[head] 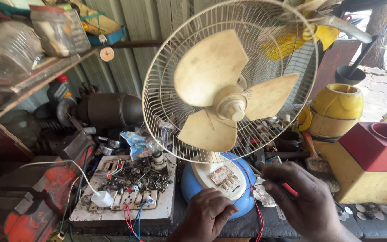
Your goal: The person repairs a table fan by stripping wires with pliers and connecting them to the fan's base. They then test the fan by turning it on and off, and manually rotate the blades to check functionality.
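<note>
my left hand [207, 213] rests curled, holding nothing, on the round blue plastic base [193, 188] of the cream table fan on the worktop [372, 226]. my right hand [307, 201] pinches a thin, limp red wire [252, 190]; grip it gently near the end.

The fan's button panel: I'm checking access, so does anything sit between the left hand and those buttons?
Nothing visible does. The left hand rests on the blue fan base just below the button panel; the red wire runs to its right, by the right hand.
</note>
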